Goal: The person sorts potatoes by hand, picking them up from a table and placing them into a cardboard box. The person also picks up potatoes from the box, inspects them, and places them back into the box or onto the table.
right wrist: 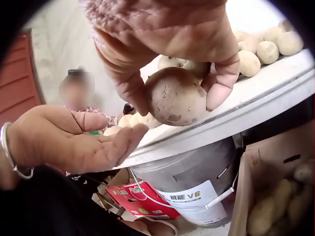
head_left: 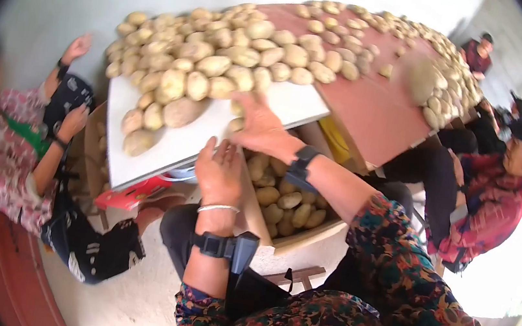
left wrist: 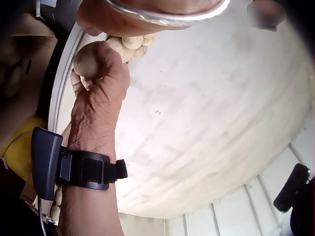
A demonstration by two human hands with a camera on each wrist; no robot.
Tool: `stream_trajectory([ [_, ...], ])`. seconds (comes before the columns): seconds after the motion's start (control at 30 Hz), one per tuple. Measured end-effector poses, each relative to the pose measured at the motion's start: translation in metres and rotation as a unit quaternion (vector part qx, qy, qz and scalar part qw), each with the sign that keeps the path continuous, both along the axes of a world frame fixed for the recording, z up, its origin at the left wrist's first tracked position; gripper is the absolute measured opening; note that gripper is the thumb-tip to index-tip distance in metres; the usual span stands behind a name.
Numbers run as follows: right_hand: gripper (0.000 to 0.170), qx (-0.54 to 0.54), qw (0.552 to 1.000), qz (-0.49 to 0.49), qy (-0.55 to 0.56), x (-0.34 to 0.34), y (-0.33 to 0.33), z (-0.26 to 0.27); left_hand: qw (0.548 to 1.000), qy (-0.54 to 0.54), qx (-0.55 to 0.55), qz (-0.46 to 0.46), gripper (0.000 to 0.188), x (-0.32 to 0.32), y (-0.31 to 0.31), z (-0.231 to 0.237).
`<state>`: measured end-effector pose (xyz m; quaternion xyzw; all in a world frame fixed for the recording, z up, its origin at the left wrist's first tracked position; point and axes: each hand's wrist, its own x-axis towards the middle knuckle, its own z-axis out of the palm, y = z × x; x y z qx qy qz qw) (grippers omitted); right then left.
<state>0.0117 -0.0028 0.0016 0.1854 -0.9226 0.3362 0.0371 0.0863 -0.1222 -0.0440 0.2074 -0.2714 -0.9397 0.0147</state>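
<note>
Potatoes are piled on the white tabletop (head_left: pixel 228 110). In the right wrist view, the right hand (right wrist: pixel 167 34) pinches a round potato (right wrist: pixel 176 96) between thumb and fingers, over the table's edge. From the head, that right hand (head_left: pixel 262 127) reaches over the tabletop edge beside the pile. The left hand (head_left: pixel 219 174) is just in front of the edge; in the right wrist view this left hand (right wrist: pixel 81 140) is palm up, fingers extended, holding nothing. In the left wrist view, the potato (left wrist: pixel 89 60) shows in the right hand (left wrist: pixel 106 88).
A cardboard box (head_left: pixel 304 237) of potatoes stands below the table edge. Beneath the tabletop are a grey bucket (right wrist: pixel 189 172) and a red carton (right wrist: pixel 142 200). A reddish-brown board (head_left: pixel 371 118) adjoins on the right. People sit at both sides.
</note>
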Motion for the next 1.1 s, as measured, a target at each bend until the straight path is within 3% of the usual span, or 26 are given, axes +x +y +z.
stream_trajectory([
  [0.07, 0.075, 0.014, 0.999, 0.020, -0.029, -0.008, 0.005, -0.010, 1.000, 0.008, -0.008, -0.020, 0.043, -0.002, 0.000, -0.006],
  [0.1, 0.073, -0.003, 0.999, 0.023, -0.031, -0.012, 0.006, -0.014, 0.995, 0.049, -0.059, -0.057, 0.040, -0.008, -0.005, -0.027],
  [0.13, 0.074, 0.052, 0.996, 0.018, -0.073, -0.011, 0.005, -0.004, 0.986, 0.096, -0.106, -0.090, 0.038, -0.017, -0.009, -0.049],
  [0.17, 0.075, 0.048, 0.999, 0.009, -0.017, -0.008, 0.004, -0.009, 0.982, 0.098, -0.132, -0.096, 0.037, -0.026, -0.009, -0.053],
  [0.2, 0.079, 0.050, 0.997, 0.012, -0.053, -0.005, 0.006, -0.001, 0.978, 0.095, -0.161, -0.095, 0.037, -0.028, -0.006, -0.053],
  [0.27, 0.081, 0.027, 0.995, 0.020, -0.090, -0.002, 0.014, 0.009, 0.908, 0.147, -0.374, -0.121, 0.038, -0.017, 0.004, -0.038],
  [0.3, 0.079, -0.005, 0.994, 0.008, -0.111, 0.000, 0.021, 0.015, 0.966, 0.090, -0.218, -0.101, 0.039, -0.017, 0.009, -0.024],
  [0.33, 0.077, -0.038, 0.991, -0.001, -0.130, 0.002, 0.027, 0.020, 0.995, 0.027, -0.058, -0.077, 0.042, -0.019, 0.015, -0.016],
  [0.47, 0.074, -0.084, 0.993, -0.038, -0.071, -0.012, 0.041, 0.000, 0.987, 0.037, -0.129, -0.085, 0.046, -0.023, 0.026, -0.017],
  [0.5, 0.071, -0.097, 0.991, -0.047, -0.083, -0.013, 0.044, 0.001, 0.998, -0.021, -0.009, -0.063, 0.050, -0.023, 0.032, -0.004],
  [0.6, 0.060, -0.161, 0.980, -0.056, -0.098, -0.011, 0.060, 0.013, 0.999, -0.001, -0.015, -0.051, 0.054, -0.033, 0.038, -0.014],
  [0.67, 0.052, -0.289, 0.925, -0.068, -0.238, -0.001, 0.070, 0.031, 0.999, 0.007, -0.015, -0.043, 0.057, -0.039, 0.045, -0.014],
  [0.77, 0.049, -0.308, 0.913, -0.084, -0.253, -0.008, 0.071, 0.027, 0.998, -0.009, -0.064, -0.016, 0.056, -0.042, 0.055, -0.009],
  [0.9, 0.037, -0.250, 0.955, -0.066, -0.147, -0.046, 0.063, -0.023, 0.995, -0.033, -0.092, -0.009, 0.057, -0.047, 0.063, 0.004],
  [0.93, 0.032, -0.092, 0.995, -0.011, -0.040, -0.062, 0.063, -0.041, 0.995, -0.033, -0.093, -0.010, 0.057, -0.047, 0.064, 0.007],
  [0.97, 0.027, 0.068, 0.994, 0.045, 0.068, -0.061, 0.065, -0.037, 0.989, -0.004, -0.146, -0.035, 0.059, -0.047, 0.064, 0.011],
  [1.07, 0.018, 0.031, 0.998, 0.040, 0.034, -0.051, 0.068, -0.026, 0.965, 0.035, -0.257, -0.047, 0.059, -0.060, 0.068, 0.018],
  [1.1, 0.019, 0.021, 0.995, 0.056, 0.085, -0.052, 0.070, -0.029, 0.948, 0.043, -0.314, -0.037, 0.059, -0.066, 0.068, 0.015],
])
